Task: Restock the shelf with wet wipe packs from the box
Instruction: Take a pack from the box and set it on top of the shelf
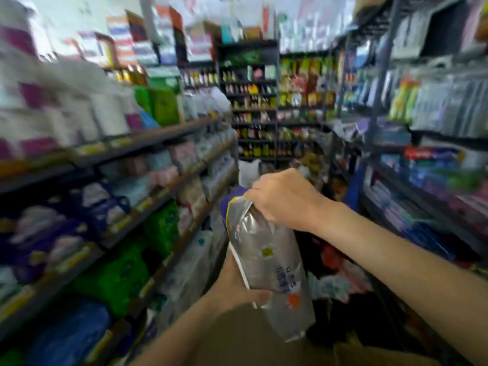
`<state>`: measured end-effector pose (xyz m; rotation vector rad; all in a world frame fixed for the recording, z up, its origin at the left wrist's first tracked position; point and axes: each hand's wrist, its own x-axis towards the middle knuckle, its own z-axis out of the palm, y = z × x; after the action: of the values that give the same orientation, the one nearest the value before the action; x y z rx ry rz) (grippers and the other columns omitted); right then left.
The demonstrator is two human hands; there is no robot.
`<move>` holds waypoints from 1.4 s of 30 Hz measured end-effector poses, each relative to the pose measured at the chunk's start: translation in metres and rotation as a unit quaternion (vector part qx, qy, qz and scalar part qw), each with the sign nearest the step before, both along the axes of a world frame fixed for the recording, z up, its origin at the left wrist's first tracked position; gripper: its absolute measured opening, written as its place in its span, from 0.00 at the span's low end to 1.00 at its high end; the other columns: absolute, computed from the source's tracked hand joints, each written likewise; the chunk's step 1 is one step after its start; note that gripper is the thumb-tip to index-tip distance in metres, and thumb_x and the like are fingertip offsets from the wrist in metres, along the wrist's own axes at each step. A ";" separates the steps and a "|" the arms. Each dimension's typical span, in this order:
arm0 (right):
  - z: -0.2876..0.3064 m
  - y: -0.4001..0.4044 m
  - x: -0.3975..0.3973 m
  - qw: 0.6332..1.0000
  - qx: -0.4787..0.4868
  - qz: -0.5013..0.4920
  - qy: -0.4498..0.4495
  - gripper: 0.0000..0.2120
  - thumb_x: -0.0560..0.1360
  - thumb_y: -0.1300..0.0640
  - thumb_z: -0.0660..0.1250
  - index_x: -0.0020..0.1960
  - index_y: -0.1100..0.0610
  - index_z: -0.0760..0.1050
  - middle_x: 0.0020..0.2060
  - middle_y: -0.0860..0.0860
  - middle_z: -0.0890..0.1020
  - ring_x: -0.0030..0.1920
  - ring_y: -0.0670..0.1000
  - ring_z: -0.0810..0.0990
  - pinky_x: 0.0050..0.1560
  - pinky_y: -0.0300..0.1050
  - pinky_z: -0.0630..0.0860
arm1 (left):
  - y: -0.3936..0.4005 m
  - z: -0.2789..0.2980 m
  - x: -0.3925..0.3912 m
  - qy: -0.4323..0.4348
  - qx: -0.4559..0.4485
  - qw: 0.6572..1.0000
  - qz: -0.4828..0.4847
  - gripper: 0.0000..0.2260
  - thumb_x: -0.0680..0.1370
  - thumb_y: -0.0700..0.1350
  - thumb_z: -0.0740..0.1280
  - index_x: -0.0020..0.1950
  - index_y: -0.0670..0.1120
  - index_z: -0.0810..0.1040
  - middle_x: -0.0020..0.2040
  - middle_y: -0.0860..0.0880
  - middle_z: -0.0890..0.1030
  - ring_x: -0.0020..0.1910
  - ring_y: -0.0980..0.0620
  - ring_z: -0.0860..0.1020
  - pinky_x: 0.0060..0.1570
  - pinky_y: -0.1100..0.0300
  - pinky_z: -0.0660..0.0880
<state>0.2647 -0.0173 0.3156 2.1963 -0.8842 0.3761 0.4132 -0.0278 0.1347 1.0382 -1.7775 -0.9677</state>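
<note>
A silvery wet wipe pack (266, 262) with a purple top edge stands upright in the air in the middle of the aisle. My right hand (285, 199) grips its top end from above. My left hand (235, 283) holds the lower part from the left side, thumb under it. The brown cardboard box (266, 344) sits low at the bottom centre, under my arms. The shelf (158, 191) runs along the left with several purple, green, pink and white packs. The whole picture is motion-blurred.
A second rack of shelves (422, 191) with blue and mixed goods lines the right side. More shelving with bottles and snacks (264, 109) closes the far end of the narrow aisle. Bags and loose goods (338, 262) lie on the floor beyond the box.
</note>
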 end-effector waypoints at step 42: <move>0.254 0.066 0.477 -0.088 0.728 0.458 -0.502 0.25 0.64 0.49 0.76 0.57 0.55 0.73 0.52 0.54 0.82 0.51 0.54 0.81 0.57 0.54 0.76 | 0.122 0.437 0.421 -0.630 -0.583 0.192 0.476 0.18 0.74 0.44 0.68 0.62 0.44 0.69 0.59 0.46 0.80 0.60 0.47 0.72 0.64 0.51 0.64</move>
<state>0.7419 0.0488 0.5695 -0.5670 -0.2740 -0.6888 0.8343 0.0937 0.5720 1.2567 -1.2981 2.4240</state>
